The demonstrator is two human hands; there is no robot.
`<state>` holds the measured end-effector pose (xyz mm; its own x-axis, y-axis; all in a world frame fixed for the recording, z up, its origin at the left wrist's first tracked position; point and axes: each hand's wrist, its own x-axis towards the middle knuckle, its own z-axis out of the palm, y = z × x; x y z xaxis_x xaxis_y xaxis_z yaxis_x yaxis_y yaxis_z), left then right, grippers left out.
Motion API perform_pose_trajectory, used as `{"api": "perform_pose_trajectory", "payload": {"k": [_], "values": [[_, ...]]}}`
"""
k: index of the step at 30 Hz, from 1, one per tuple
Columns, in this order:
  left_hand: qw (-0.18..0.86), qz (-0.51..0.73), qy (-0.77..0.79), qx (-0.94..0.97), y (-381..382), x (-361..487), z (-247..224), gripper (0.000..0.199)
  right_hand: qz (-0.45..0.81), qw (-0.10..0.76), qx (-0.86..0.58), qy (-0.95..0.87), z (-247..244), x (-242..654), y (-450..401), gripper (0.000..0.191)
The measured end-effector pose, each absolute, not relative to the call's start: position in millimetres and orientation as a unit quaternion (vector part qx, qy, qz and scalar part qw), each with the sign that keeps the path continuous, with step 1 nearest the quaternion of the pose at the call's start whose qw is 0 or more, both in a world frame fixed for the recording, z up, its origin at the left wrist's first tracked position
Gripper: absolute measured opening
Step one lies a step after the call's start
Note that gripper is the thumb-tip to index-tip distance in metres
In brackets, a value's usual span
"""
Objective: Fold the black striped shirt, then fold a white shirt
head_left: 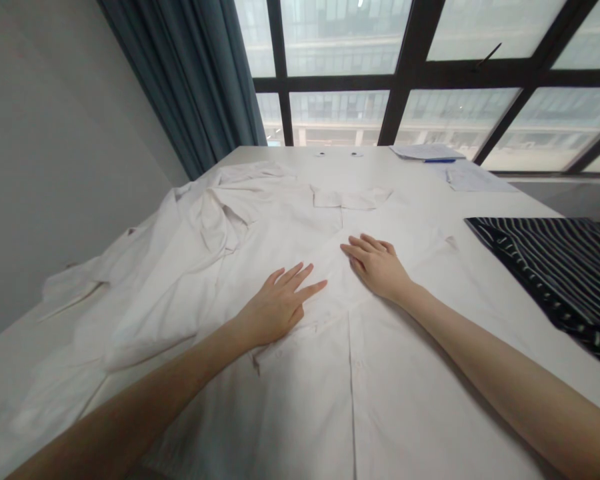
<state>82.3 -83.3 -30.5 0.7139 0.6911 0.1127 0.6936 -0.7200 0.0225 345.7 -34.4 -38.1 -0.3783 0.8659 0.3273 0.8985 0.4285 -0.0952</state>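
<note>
Left hand and right hand, both open, are palm down at the middle of a white shirt spread on a table; tabletop shows from collar to far edge and beside striped cloth at right.

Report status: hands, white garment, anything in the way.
Left hand and right hand open, palms down on white garment. Garment spread over table; white fabric bunched at left. Striped cloth at right, clear of hands.
</note>
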Motion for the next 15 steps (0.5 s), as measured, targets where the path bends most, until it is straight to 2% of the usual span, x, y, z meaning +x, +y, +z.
{"api": "perform_pose_trajectory", "payload": {"k": [4,10,15], "values": [[0.01,-0.044,-0.372,-0.927,-83.5,82.6,-29.1,0.066,-0.074,0.169,-0.555,-0.811,-39.9,347.9,-32.8,0.043],[0.02,-0.031,-0.371,-0.928,-83.9,83.9,-28.5,0.066,-0.005,0.142,-0.393,-0.909,-32.5,343.2,-33.8,0.046],[0.016,-0.023,-0.369,-0.929,-83.6,83.2,-28.3,0.065,0.001,0.145,-0.463,-0.874,-35.2,345.5,-31.8,0.043]]}}
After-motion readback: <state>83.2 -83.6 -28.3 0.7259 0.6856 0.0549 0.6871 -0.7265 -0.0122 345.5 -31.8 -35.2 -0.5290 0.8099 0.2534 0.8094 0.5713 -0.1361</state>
